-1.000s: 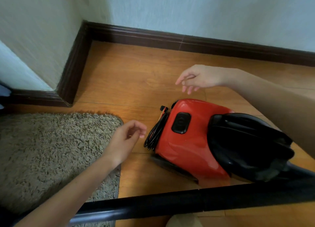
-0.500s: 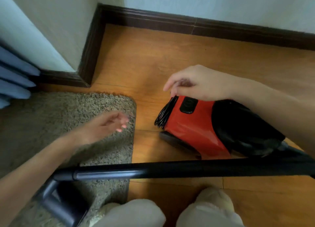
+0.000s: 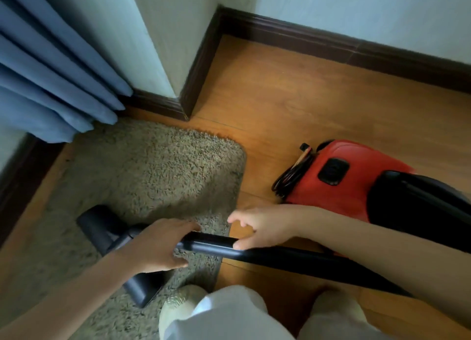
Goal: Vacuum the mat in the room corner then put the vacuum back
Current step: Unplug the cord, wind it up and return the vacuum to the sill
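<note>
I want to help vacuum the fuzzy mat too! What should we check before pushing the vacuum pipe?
1. Left hand around the black pipe: ok.
2. Right hand gripping the pipe: not ok, fingers only partly closed on it.
3. Nozzle head lying on the mat: ok.
4. Red vacuum body off the mat, on the wooden floor: ok.
5. Cord unwound and plugged in: not ok, it looks bundled on the body.
6. Vacuum switched on: cannot tell.
</note>
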Motion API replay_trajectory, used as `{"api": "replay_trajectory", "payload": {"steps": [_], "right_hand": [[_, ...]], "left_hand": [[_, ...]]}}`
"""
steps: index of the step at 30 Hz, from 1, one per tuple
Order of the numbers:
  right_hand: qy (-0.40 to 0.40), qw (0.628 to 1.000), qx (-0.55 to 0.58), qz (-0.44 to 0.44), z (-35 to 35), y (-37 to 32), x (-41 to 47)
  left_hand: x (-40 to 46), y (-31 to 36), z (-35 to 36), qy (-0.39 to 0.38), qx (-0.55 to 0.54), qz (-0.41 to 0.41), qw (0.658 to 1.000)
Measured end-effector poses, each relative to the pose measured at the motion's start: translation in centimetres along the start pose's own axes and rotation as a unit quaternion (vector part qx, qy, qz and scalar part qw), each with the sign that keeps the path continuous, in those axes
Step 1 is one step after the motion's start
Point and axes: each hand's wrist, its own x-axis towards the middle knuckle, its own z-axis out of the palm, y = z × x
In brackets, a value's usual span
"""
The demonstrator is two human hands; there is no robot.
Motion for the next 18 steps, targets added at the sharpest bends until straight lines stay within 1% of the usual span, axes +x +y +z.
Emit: {"api": "replay_trajectory", "payload": {"steps": [2,4,6,10,13,18], "right_hand": [[-0.014,0.999,-0.039,0.012,1.2,0.3,-0.5],[-0.032,0.998,-0.055,0.015,2.4,0.4,-0.8],[-0.029,0.998,-0.043,0.021,3.4,0.2,-1.1],[0.055,0.998,0.004,0.005,3.2,-0.7,-1.8],[0.082,0.996,0.043,0.005,2.3,-1.4,-2.9],[0.151,0.987,0.042,0.024,0.5,-1.6,-5.7]], "left_hand": [[0.5,0.5,0.7,0.032,0.029,0.006,0.999],[0.7,0.8,0.9,0.034,0.02,0.0,0.999],[0.6,0.8,0.4,0.024,0.007,-0.006,1.0],[-0.3,0.6,-2.4,0.056,0.038,-0.004,0.998],[-1.4,1.1,-5.3,0.094,0.071,-0.007,0.993],[-1.5,3.2,-10.0,0.138,0.145,0.012,0.98]]}}
